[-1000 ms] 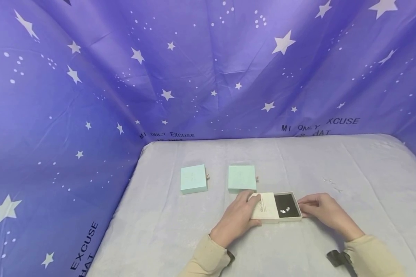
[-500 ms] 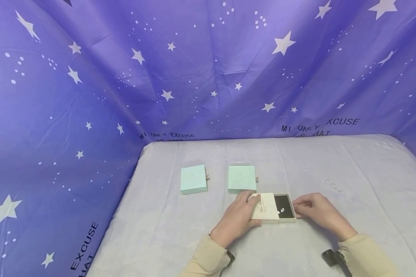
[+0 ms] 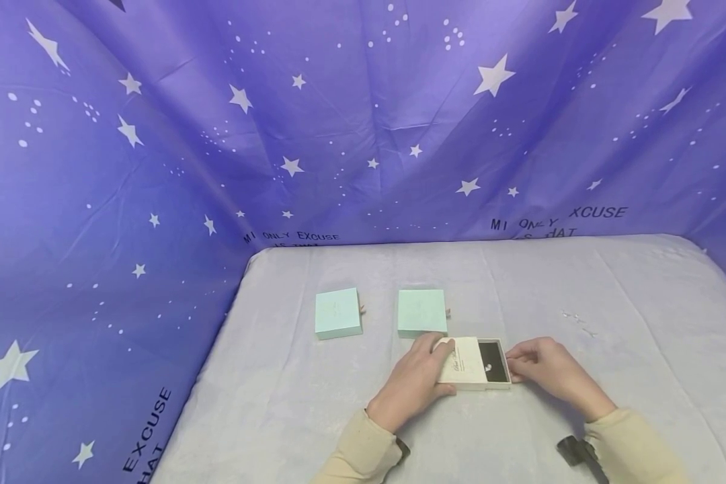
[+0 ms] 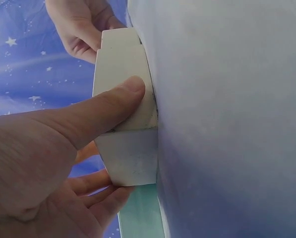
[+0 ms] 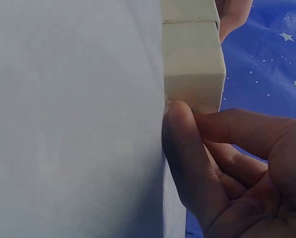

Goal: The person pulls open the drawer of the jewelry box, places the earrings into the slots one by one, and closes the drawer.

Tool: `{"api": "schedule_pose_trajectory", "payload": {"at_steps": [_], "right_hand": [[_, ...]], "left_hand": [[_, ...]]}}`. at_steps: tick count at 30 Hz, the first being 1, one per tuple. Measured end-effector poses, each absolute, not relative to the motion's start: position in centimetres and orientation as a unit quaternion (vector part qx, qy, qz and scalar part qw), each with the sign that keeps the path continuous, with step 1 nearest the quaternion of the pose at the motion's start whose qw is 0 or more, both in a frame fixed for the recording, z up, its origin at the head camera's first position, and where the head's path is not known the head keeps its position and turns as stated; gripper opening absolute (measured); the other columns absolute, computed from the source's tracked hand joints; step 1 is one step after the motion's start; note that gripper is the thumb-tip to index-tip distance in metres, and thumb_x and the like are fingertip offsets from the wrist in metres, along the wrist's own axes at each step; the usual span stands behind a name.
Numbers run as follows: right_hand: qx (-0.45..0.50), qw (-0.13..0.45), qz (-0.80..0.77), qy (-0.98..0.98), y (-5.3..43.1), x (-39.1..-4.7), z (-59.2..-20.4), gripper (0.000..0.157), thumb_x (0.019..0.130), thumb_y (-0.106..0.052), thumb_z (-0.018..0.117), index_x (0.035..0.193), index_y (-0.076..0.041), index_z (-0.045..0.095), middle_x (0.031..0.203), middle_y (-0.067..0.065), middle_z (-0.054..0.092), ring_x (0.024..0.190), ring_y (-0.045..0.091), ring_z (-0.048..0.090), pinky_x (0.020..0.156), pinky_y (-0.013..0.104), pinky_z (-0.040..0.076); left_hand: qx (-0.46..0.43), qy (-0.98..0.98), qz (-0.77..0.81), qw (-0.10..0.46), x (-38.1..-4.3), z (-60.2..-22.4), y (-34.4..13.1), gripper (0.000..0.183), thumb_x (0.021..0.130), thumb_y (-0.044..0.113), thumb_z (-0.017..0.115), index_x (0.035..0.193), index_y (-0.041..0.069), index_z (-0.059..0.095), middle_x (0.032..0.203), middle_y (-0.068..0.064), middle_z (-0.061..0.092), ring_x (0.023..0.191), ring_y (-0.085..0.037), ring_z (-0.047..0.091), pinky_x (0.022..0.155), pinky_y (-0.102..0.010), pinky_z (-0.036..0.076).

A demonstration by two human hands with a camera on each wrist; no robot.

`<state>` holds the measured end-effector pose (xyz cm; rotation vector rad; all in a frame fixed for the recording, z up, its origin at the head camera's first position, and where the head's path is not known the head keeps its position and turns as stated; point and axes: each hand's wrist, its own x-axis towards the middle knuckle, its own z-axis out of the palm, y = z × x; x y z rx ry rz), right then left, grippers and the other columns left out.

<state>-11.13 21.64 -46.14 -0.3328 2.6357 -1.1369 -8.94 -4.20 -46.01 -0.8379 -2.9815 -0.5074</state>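
A cream jewelry box (image 3: 468,361) with printed lettering lies on the bed-like surface, its drawer (image 3: 495,361) partly out to the right. On the drawer's black lining sits a small shiny piece of jewelry (image 3: 488,368). My left hand (image 3: 413,380) grips the sleeve of the box from the left; in the left wrist view its thumb (image 4: 120,99) lies along the near side. My right hand (image 3: 553,370) is at the drawer's outer end, thumb (image 5: 182,124) and index finger pinched together against it. What lies between those fingertips is mostly hidden.
Two mint-green boxes with small ribbon tabs, a left box (image 3: 339,314) and a right box (image 3: 422,312), stand behind the left hand. Several small shiny pieces (image 3: 579,323) lie at the right. A purple star-print curtain (image 3: 363,121) hangs behind and left.
The drawer has slid left into its sleeve, so less black lining and jewelry shows. My right hand has moved left along with it. The left hand has stayed in place.
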Motion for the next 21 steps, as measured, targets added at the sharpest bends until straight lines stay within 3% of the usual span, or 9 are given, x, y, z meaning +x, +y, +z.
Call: {"api": "schedule_pose_trajectory", "payload": {"at_steps": [9, 16, 21], "right_hand": [[-0.124, 0.127, -0.387, 0.905, 20.9, -11.1, -45.9, 0.015, 0.084, -0.006, 0.067, 0.094, 0.005, 0.072, 0.077, 0.003, 0.074, 0.072, 0.015, 0.068, 0.074, 0.031, 0.055], [-0.114, 0.134, -0.381, 0.908, 20.2, -11.2, -45.7, 0.017, 0.084, -0.005, 0.066, 0.094, 0.007, 0.071, 0.077, 0.003, 0.073, 0.072, 0.016, 0.067, 0.075, 0.04, 0.057], [-0.113, 0.135, -0.38, 0.908, 19.7, -11.2, -45.8, 0.016, 0.086, -0.007, 0.067, 0.094, 0.006, 0.071, 0.077, 0.003, 0.073, 0.071, 0.015, 0.066, 0.073, 0.039, 0.057]], "left_hand": [[-0.268, -0.949, -0.166, -0.001, -9.0, -46.1, -4.2, 0.079, 0.076, 0.04, 0.079, 0.143, 0.01, 0.05, 0.147, -0.011, 0.047, 0.137, -0.021, 0.044, 0.111, -0.029, 0.04], [-0.268, -0.949, -0.167, 0.001, -9.1, -46.1, -4.2, 0.079, 0.077, 0.041, 0.078, 0.143, 0.011, 0.049, 0.148, -0.01, 0.046, 0.138, -0.02, 0.043, 0.11, -0.028, 0.041], [-0.263, -0.95, -0.17, -0.006, -9.0, -46.0, -4.2, 0.079, 0.076, 0.041, 0.078, 0.144, 0.011, 0.049, 0.148, -0.009, 0.046, 0.138, -0.019, 0.043, 0.11, -0.028, 0.042]]}}
